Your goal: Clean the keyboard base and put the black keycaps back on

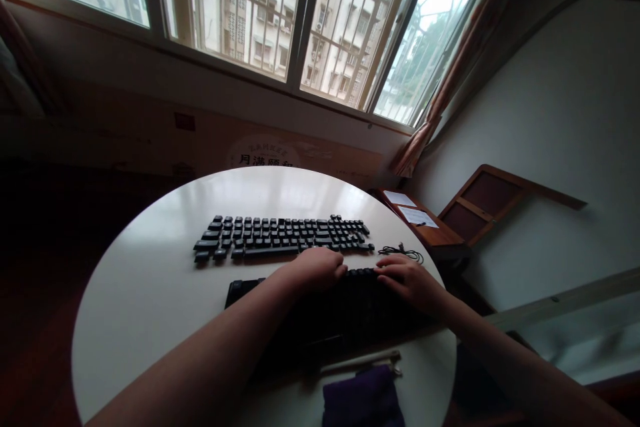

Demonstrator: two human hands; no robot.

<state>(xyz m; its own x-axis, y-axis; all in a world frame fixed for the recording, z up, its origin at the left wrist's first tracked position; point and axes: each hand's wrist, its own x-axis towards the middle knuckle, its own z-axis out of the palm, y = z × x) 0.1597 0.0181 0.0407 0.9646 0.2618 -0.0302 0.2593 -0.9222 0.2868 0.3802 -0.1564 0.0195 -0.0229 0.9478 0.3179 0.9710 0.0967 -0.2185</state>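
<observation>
A black keyboard (345, 307) lies in front of me on a round white table, its lower part very dark. My left hand (320, 267) is closed over its top edge, fingers curled down; whatever the fingertips hold is hidden. Touching the keyboard's upper right part, my right hand (407, 281) has its fingers stretched out and slightly apart. Between the two hands a short row of black keys (361, 272) shows. Just beyond, loose black keycaps (280, 233) lie in keyboard-like rows on the tabletop.
On the round white table (135, 293), a coiled black cable (401, 253) lies beyond my right hand. Nearer me are a thin light-coloured tool (360, 361) and a purple cloth (363, 397). A wooden desk (437, 233) with papers (417, 216) stands at the right, below the window.
</observation>
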